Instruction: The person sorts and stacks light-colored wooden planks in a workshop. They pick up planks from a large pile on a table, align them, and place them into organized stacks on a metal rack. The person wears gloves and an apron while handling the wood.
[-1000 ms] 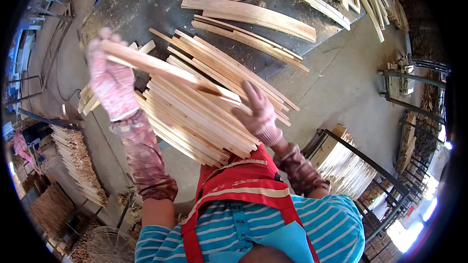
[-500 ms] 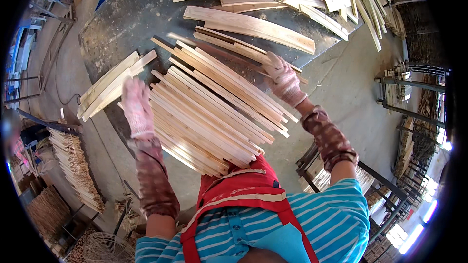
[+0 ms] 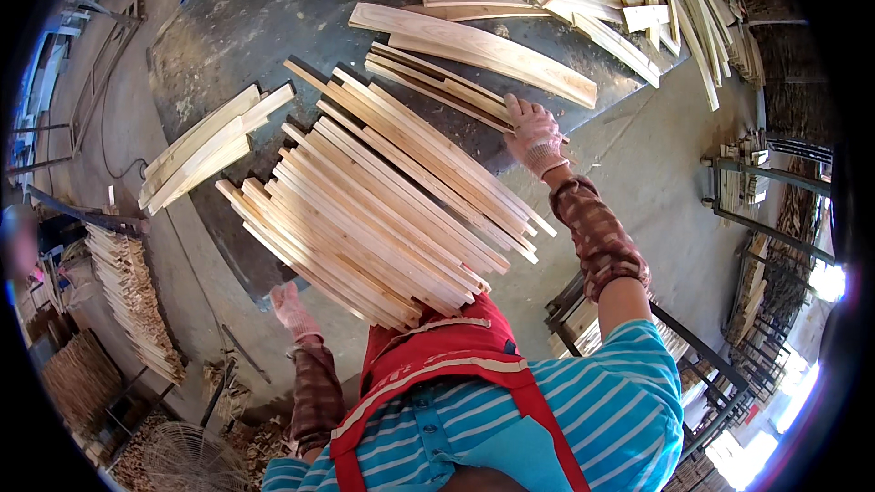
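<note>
1. Resting against my red apron point(image 3: 437, 355), the stack of wooden slats point(image 3: 383, 210) fans out above the dark worktable point(image 3: 246, 27).
2. My gloved right hand point(image 3: 533, 135) lies on a few long slats point(image 3: 447, 91), fingers together.
3. My left hand point(image 3: 292, 308) sits under the stack's lower edge; I cannot tell its grip.

We stand on a grey concrete floor point(image 3: 638, 173) with a dark, dusty slab point(image 3: 237, 27) ahead of us. Loose wooden offcuts point(image 3: 638, 0) lie heaped at the far edge. Metal racks point(image 3: 756, 210) line our right side, where bright daylight point(image 3: 802, 383) comes in. Stacked thin sticks point(image 3: 128, 301) and a wire basket point(image 3: 173, 460) sit at our left.
</note>
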`<state>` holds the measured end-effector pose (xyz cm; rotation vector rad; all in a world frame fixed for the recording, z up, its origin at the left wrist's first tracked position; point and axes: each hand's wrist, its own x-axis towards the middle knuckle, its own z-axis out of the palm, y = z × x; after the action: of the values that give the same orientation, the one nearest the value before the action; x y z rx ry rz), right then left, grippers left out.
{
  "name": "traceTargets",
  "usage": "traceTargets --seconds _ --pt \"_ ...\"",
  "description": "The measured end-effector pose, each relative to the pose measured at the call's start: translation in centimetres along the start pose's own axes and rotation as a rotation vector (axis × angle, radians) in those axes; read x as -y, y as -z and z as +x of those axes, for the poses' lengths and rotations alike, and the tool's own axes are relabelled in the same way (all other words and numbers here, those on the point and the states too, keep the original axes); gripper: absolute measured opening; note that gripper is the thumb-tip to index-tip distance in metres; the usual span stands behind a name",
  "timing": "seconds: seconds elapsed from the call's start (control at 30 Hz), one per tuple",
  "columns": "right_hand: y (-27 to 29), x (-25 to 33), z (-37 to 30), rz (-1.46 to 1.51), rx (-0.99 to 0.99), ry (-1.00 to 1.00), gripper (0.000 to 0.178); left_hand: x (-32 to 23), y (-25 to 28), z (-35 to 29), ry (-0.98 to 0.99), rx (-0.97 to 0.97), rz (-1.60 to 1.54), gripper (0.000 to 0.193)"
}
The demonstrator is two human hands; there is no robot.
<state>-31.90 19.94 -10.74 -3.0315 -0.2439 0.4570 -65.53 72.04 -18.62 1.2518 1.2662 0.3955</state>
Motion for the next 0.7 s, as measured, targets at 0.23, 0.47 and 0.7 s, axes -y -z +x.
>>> traceTargets --seconds 0.23,0.47,0.7 --pt "-0.8 0.6 0.0 -0.079 -0.038 -0.020 0.074 3.0 -1.3 -2.5 -0.017 0.062 0.359 0.058" --pt "-2.9 0.4 -1.0 -0.199 -0.189 0.078 0.065 4.1 -2.2 -3.2 -0.082 0.015 0.364 0.036" --pt "-1.7 0.8 -0.4 -0.245 0.010 -0.002 0.065 1.9 -3.2 -4.1 -0.008 0.216 0.269 0.039"
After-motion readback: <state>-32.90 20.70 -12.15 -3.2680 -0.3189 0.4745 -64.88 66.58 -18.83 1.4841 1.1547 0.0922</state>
